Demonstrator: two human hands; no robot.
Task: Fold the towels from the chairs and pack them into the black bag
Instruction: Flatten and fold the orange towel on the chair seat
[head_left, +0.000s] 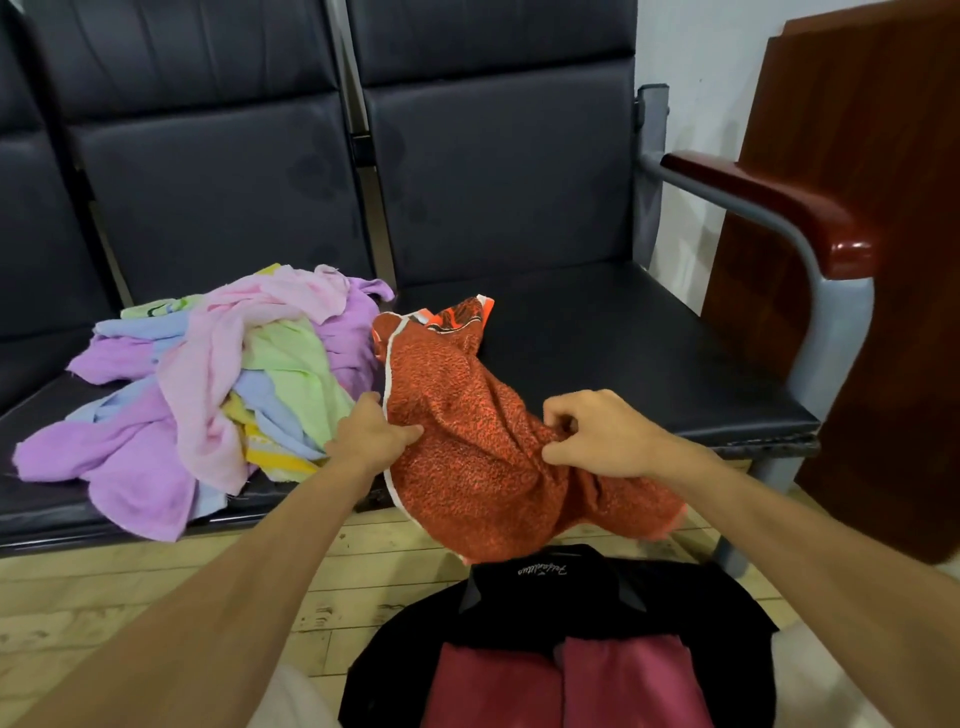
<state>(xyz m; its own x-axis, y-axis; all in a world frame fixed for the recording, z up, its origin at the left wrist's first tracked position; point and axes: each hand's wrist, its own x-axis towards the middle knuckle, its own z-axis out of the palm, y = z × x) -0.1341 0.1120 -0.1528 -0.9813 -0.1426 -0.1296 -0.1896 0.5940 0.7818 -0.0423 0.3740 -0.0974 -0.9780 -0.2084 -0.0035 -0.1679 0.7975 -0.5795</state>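
Observation:
An orange-red speckled towel (467, 415) with a white hem drapes from the right chair seat (623, 353) over its front edge. My left hand (371, 434) pinches the towel's left hem. My right hand (597, 436) grips a bunched fold on its right side. A loose pile of pastel towels (208, 389), purple, pink, green, blue and yellow, lies on the left chair seat (41, 405). The black bag (519, 613) stands open on the floor below the towel, showing a dark red lining.
The dark padded chairs form a joined row with tall backrests. A red wooden armrest (769, 208) on a grey metal frame sits at the right end. A reddish wooden panel (857, 156) leans against the wall beyond it. Light wood flooring (156, 582) lies underfoot.

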